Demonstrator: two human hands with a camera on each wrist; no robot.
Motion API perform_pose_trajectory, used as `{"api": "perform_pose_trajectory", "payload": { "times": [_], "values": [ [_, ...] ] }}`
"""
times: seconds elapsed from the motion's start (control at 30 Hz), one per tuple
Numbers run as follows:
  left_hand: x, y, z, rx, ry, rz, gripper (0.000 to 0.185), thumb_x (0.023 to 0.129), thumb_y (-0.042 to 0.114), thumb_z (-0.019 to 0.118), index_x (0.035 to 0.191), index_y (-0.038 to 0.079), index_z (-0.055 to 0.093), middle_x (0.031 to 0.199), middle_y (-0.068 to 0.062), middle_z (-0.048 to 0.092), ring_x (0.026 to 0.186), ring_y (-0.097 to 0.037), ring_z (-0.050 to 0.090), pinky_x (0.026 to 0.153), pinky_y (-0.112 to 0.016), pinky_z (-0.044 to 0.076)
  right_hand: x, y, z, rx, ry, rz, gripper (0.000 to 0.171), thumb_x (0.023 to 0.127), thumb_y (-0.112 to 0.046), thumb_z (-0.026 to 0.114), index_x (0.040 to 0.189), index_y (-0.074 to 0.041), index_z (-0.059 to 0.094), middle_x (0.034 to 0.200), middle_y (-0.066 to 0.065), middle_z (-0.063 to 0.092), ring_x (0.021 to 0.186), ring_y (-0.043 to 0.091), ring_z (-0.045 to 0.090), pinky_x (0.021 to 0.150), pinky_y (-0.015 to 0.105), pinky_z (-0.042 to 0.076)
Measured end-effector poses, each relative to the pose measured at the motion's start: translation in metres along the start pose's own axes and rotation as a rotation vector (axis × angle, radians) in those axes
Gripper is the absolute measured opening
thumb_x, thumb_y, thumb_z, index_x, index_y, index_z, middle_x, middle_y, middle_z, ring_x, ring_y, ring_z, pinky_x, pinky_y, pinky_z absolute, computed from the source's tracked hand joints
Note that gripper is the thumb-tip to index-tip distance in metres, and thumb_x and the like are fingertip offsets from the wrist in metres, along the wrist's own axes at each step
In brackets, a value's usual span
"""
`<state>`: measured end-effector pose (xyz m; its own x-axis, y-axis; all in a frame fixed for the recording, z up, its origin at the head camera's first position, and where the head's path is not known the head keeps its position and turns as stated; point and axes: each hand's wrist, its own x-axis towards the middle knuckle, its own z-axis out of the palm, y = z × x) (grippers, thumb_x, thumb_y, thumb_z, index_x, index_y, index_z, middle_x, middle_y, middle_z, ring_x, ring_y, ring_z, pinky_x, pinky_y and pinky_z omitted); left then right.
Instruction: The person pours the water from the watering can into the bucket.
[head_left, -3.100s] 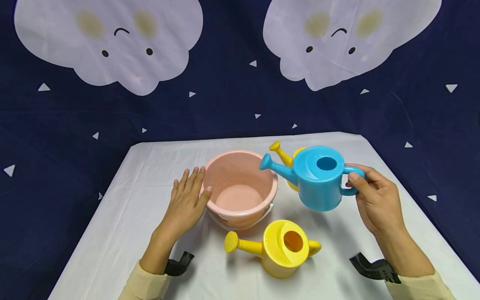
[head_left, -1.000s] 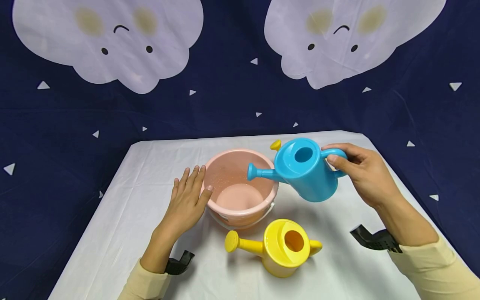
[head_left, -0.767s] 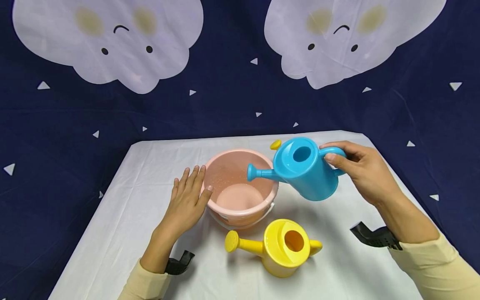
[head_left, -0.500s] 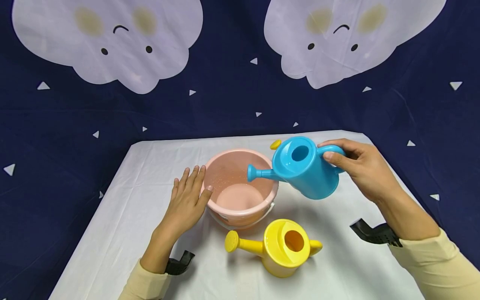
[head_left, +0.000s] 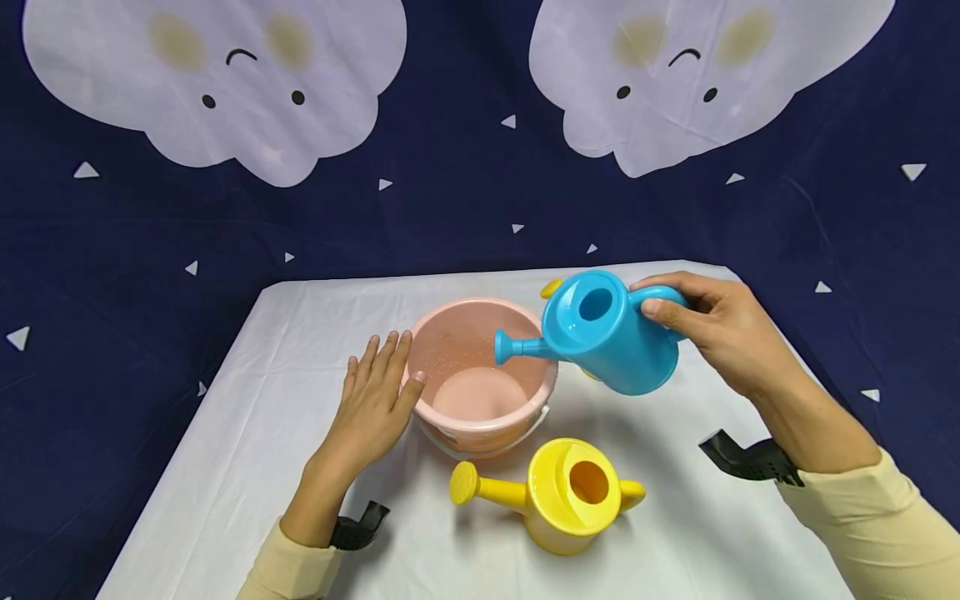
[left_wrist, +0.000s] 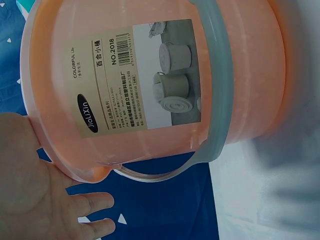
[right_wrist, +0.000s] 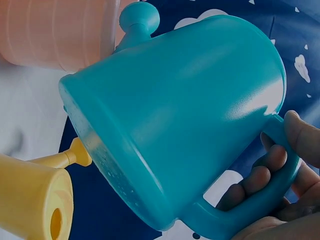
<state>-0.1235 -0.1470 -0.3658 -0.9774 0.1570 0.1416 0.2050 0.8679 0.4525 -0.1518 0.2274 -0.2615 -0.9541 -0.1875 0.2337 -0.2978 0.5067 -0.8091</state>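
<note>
Blue watering can hangs tilted in the right hand, whose fingers curl round its handle; its spout sits over the pink bucket. Left hand lies flat with straight fingers against the bucket's side. Nearer than both hands, a yellow watering can stands on the worktop.

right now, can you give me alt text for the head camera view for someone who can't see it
A person's right hand holds a blue watering can by its handle, tilted with its spout over a pink bucket on a white table. The left hand rests flat against the bucket's side, and a yellow watering can stands nearer the viewer.
</note>
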Motion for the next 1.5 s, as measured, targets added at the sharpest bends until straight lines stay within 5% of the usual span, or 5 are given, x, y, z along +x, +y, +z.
{"api": "perform_pose_trajectory", "payload": {
  "times": [0.53, 1.5],
  "values": [
    [0.000, -0.001, 0.001, 0.001, -0.003, -0.003, 0.063, 0.100, 0.051, 0.025, 0.153, 0.021, 0.010, 0.160, -0.011, 0.013, 0.149, -0.032, -0.002, 0.117, -0.058, -0.001, 0.006, -0.006, -0.001, -0.041, -0.021, -0.027, 0.028, 0.090, -0.025, 0.064, 0.116, -0.013, 0.066, 0.116, -0.001, 0.064, 0.103, 0.009, 0.058, 0.084, 0.014, 0.046],
    [-0.001, 0.000, 0.000, 0.001, 0.000, -0.003, 0.062, 0.100, 0.050, 0.026, 0.153, 0.020, 0.011, 0.160, -0.011, 0.014, 0.149, -0.031, -0.002, 0.117, -0.057, -0.002, 0.011, -0.014, -0.001, -0.085, -0.049, -0.018, 0.032, 0.089, -0.028, 0.065, 0.117, -0.013, 0.066, 0.111, -0.008, 0.066, 0.103, 0.008, 0.059, 0.083, 0.016, 0.046]
  ]
}}
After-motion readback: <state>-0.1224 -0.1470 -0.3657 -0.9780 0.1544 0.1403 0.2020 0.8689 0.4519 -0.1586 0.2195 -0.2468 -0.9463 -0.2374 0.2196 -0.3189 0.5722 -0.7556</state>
